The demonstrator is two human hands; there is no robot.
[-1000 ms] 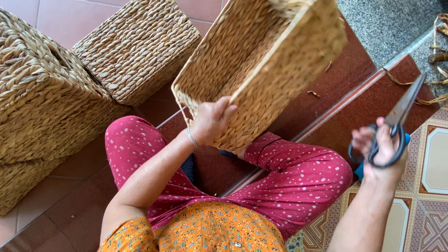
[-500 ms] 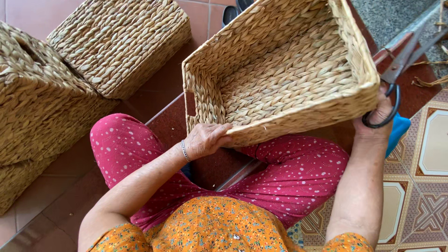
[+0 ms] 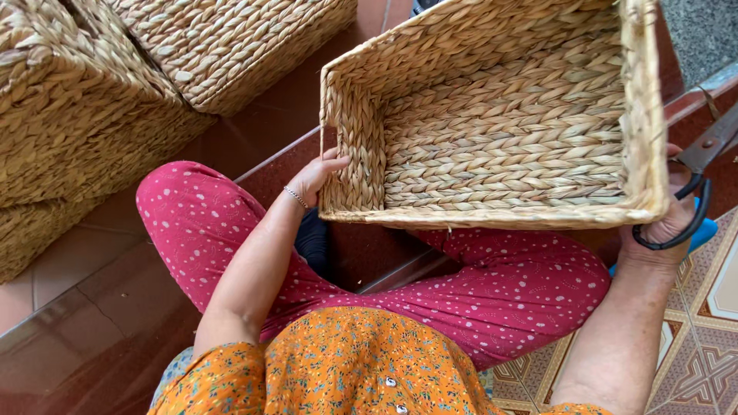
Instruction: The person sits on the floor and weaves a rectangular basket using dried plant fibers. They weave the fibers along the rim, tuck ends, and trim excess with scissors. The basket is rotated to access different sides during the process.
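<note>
Head view — both hands (image 3: pixel 319 177) gripping basket (image 3: pixel 500 146)

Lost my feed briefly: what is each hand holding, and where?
Left hand grips the woven basket at its near-left corner; right hand holds scissors by the handle loops against the basket's right side.

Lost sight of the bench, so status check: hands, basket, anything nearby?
Left hand grips woven basket at its corner. Right hand braces the other side, holding scissors. Stacked baskets alongside, apart.

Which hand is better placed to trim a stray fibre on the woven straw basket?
Probably the right hand: it holds the black-handled scissors beside the rectangular woven straw basket. The left hand only steadies its corner.
</note>
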